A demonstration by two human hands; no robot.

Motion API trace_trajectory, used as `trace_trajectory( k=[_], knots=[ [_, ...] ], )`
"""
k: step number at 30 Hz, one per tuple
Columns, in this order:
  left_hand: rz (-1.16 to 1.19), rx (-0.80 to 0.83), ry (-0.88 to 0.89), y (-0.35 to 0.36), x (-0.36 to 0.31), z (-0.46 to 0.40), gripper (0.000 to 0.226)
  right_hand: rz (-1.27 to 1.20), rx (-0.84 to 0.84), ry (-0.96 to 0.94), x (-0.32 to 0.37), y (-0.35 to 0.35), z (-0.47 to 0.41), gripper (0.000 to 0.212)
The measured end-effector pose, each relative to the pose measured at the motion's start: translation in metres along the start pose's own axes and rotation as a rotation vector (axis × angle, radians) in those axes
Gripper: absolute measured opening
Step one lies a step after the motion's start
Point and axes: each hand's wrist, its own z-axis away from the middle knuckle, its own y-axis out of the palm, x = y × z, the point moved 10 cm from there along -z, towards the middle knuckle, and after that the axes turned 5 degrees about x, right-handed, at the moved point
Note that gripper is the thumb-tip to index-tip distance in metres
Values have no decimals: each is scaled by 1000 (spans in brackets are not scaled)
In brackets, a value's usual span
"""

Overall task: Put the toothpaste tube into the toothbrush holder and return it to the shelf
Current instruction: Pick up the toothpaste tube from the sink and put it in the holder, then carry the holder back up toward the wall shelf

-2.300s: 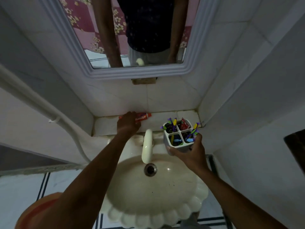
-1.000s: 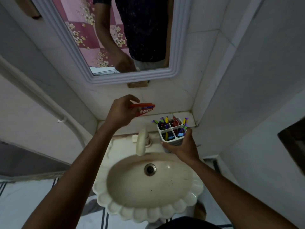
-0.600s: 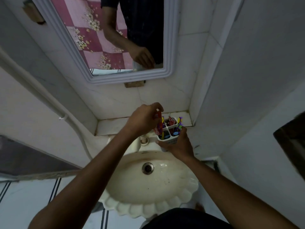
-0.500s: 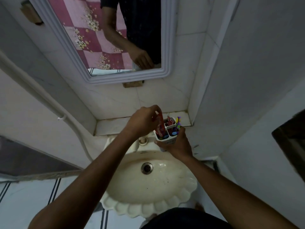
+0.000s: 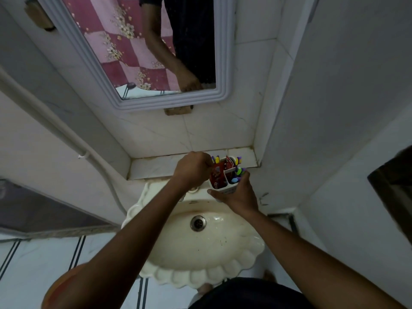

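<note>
While the right hand (image 5: 237,195) grips the toothbrush holder (image 5: 225,177), the left hand (image 5: 192,169) pinches the toothpaste tube (image 5: 217,177) standing inside. Its red label is unreadable.

Home bathroom (small, tiled): scalloped washbasin (image 5: 200,264), framed mirror (image 5: 223,63), ledge shelf (image 5: 156,168).

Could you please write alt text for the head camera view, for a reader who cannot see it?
Over a cream sink, the left hand lowers a red toothpaste tube into a white toothbrush holder gripped by the right hand. A tiled shelf and mirror lie beyond.
</note>
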Motion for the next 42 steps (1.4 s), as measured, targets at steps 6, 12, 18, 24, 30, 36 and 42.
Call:
trace_trajectory(
  k=[6, 12, 18, 24, 30, 36, 42],
  knots=[
    [99, 24, -39, 9, 16, 0, 20, -8, -4, 2, -3, 2, 2, 141],
    [293, -259, -12, -16, 39, 26, 34, -41, -54, -14, -1, 3, -1, 145],
    [281, -255, -32, -25, 61, 39, 55, -100, -192, -5, 11, -2, 2, 113],
    [274, -292, 22, -50, 69, 37, 52, -143, -305, -85, 59, -24, 0, 106],
    [236, -384, 76, -110, 50, 43, 56, -193, -406, -227, 145, -76, 16, 111],
    [208, -545, 132, -196, 5, 67, 55, -218, -466, -440, 237, -147, 46, 114],
    [145, -650, 183, -279, -57, 103, 54, -204, -535, -593, 322, -225, 98, 109]
  ],
)
